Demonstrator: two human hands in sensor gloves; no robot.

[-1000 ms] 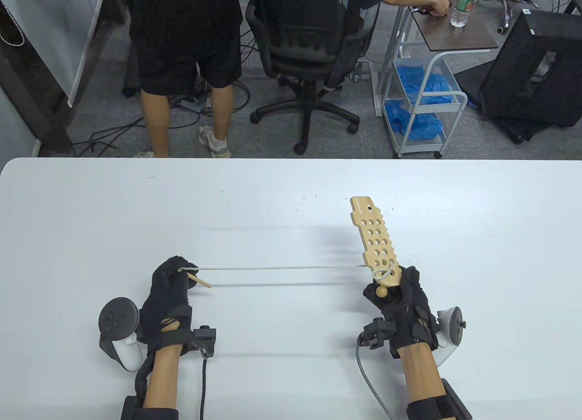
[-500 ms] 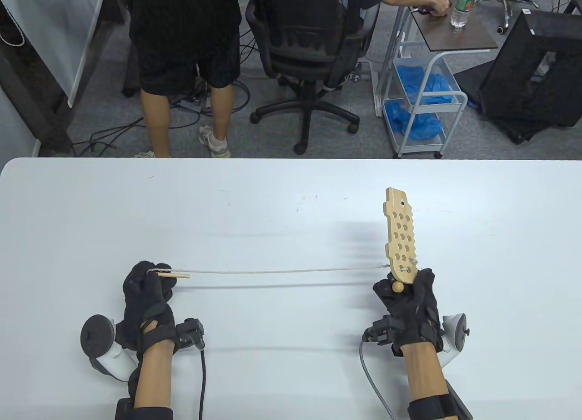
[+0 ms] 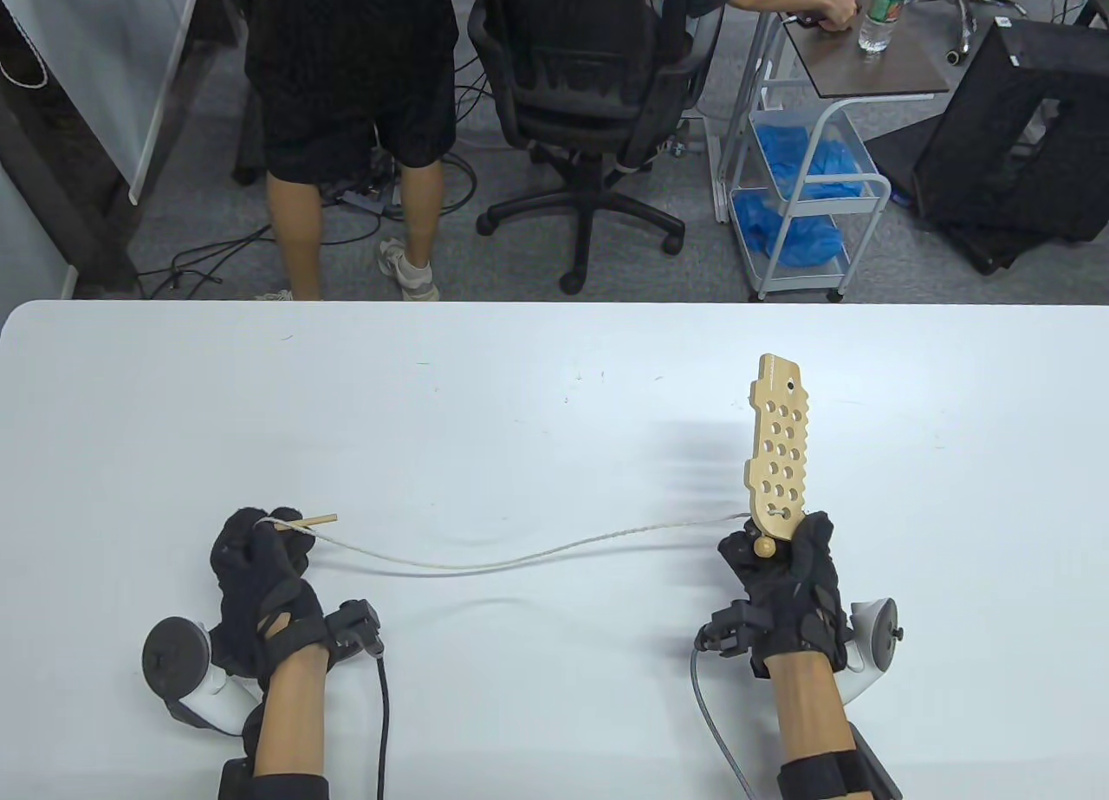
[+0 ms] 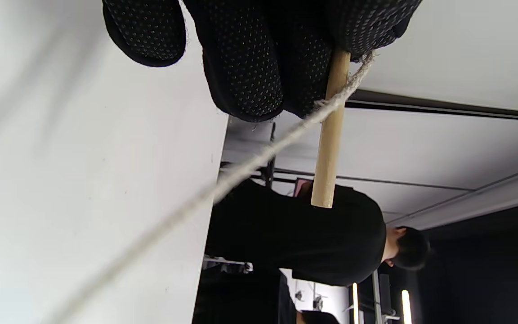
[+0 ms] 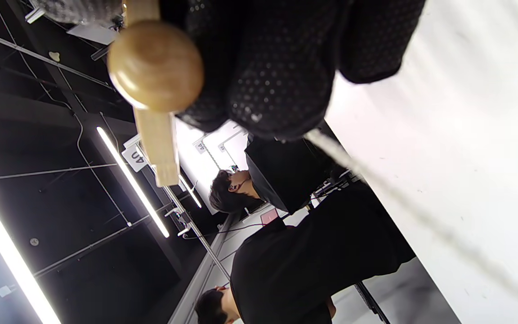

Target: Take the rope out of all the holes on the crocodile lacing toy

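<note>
I see rope (image 3: pixel 485 560) run slack leftward from toy (image 3: pixel 778 453), gripped upright in right hand (image 3: pixel 784 575); left hand (image 3: pixel 260 557) pinches needle (image 3: pixel 308 521).

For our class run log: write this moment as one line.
left hand: holds wooden needle | right hand: holds crocodile board | rope: slack, still attached

Table view: high, looking down past both hands, worktop (image 3: pixel 537 375) below, floor and office chair (image 3: pixel 580 98) beyond. Left wrist view: close under left hand (image 4: pixel 259 49), turned sideways, facing outward along rope (image 4: pixel 223 184) and wooden needle (image 4: pixel 328 135). Right wrist view: close under right hand (image 5: pixel 281 58), tilted, facing ceiling lights (image 5: pixel 133 180). Shared: rope, worktop, black-shirted bystanders (image 5: pixel 313 252).
</note>
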